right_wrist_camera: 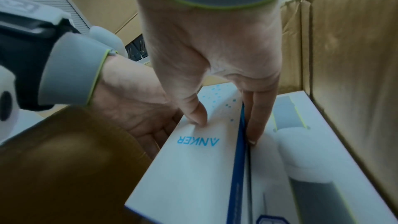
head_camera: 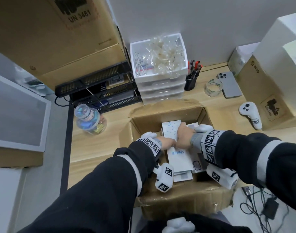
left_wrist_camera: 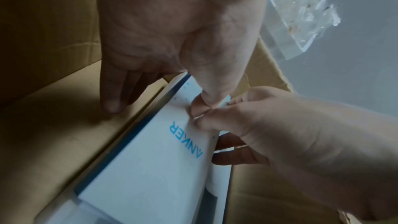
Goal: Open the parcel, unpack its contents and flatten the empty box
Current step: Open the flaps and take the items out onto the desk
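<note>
Hands both pinch white Anker box (head_camera: 178, 158) inside open parcel (head_camera: 162, 113): left hand (head_camera: 166, 142) at left edge, right hand (head_camera: 184, 137) with thumb on top, fingers down right side. Risk: snug fit against neighbouring boxes (right_wrist_camera: 301, 142) jams it; thin grip slips.

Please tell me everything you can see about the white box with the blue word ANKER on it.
The ANKER box is a long, flat white carton, cardboard by its look, with blue lettering, small blue dots near its far end and a blue side edge. It lies in the open parcel, beside other white boxes. The left hand and right hand both grip it, thumbs on top.
</note>
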`<state>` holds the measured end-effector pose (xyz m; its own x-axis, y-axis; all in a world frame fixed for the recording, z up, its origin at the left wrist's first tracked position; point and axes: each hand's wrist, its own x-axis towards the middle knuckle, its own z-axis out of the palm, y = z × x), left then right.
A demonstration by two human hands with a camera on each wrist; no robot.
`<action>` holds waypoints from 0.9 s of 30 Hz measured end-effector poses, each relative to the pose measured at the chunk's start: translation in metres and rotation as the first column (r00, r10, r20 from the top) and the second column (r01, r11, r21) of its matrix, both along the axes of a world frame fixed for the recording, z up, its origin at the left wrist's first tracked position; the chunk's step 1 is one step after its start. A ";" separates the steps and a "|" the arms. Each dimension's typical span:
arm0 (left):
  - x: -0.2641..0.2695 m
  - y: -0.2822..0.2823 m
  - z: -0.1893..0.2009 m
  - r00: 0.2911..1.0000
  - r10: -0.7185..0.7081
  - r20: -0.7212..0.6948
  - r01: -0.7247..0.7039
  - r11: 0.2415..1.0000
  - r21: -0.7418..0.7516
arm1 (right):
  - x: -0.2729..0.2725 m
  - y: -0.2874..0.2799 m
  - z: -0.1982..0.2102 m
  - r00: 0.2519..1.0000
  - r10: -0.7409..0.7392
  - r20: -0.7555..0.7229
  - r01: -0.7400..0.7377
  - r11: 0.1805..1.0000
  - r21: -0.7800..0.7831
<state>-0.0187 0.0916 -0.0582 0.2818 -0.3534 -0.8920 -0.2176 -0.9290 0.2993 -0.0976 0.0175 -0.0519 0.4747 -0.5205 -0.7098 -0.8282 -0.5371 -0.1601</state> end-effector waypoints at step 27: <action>0.014 0.000 -0.053 0.883 0.433 -0.182 -0.445 0.895 -0.026 | 0.019 0.005 -0.015 0.910 -0.414 -0.005 0.388 0.849 0.358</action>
